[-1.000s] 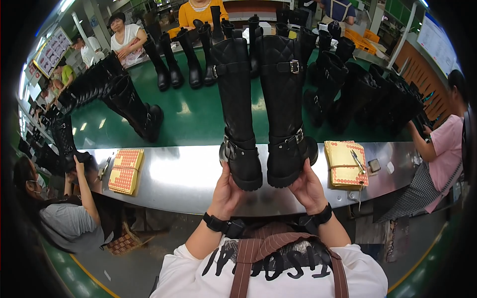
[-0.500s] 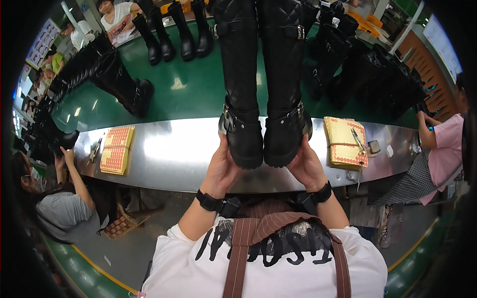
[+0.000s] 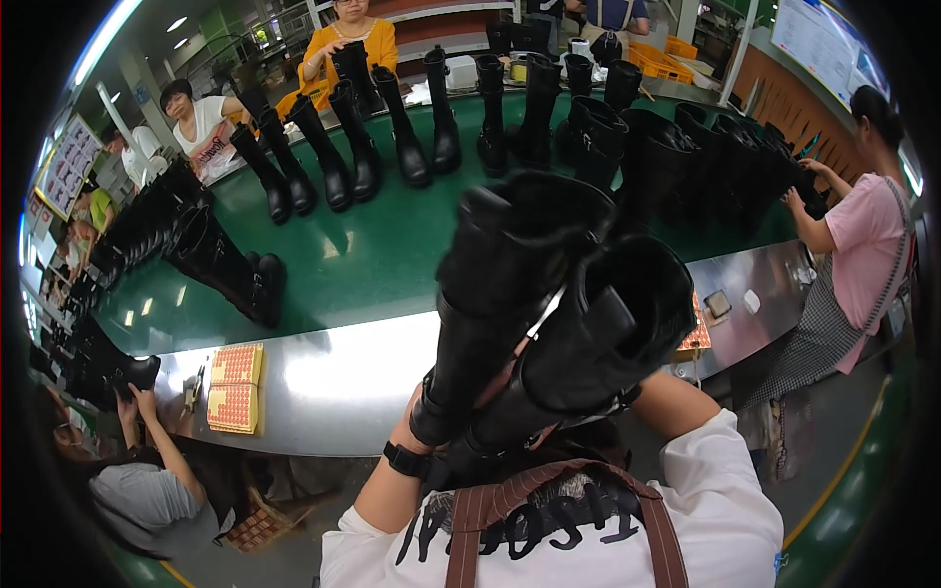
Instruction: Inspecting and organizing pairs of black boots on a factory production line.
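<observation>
Two tall black boots are held up in front of my chest, over the near table edge. Their shafts lean away to the right, and the open top of the right boot (image 3: 559, 367) faces up, with a dark flap inside. My left hand (image 3: 410, 429) is closed around the lower part of the left boot (image 3: 480, 284), mostly covered by it. A bit of skin shows between the boots; whose fingers these are I cannot tell. My right forearm (image 3: 676, 402) runs to the foot end of the right boot, which my right hand grips from behind; its fingers are hidden.
A green table (image 3: 323, 279) with a metal front strip (image 3: 323, 392) carries rows of black boots (image 3: 338, 176). A tilted boot pair (image 3: 230, 265) stands left, beside a yellow-and-red card stack (image 3: 235, 387). Co-workers sit left and stand right (image 3: 863, 225); others are across the table.
Both boots have swung from soles toward me to tilted, with their open tops now in view. They came nearer my chest and moved lower. The view has risen, showing more of the far side.
</observation>
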A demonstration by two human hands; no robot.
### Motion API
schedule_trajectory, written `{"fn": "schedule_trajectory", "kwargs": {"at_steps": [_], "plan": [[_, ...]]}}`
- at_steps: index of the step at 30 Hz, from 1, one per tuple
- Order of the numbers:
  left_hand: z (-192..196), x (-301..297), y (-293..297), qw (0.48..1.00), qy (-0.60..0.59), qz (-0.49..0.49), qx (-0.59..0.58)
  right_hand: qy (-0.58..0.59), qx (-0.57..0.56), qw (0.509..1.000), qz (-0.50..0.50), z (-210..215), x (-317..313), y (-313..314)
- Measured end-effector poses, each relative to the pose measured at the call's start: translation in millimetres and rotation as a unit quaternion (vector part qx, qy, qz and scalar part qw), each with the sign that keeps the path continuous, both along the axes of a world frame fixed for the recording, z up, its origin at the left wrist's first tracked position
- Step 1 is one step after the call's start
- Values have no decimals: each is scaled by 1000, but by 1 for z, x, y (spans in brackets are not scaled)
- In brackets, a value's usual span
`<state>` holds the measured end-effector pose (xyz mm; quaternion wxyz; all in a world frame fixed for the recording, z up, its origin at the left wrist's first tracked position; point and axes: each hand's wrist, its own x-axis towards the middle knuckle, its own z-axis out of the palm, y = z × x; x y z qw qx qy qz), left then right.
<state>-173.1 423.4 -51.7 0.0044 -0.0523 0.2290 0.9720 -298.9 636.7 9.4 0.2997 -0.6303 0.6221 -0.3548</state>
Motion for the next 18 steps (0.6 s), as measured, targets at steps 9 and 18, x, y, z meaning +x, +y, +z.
{"fn": "schedule_trajectory", "kwargs": {"at_steps": [9,18], "plan": [[24,-6,-43,906,0,225,-359,-114,-160,935,-294,-2,14,-40],[33,-30,-30,849,60,147,-504,120,-86,959,-241,-38,12,-65]]}}
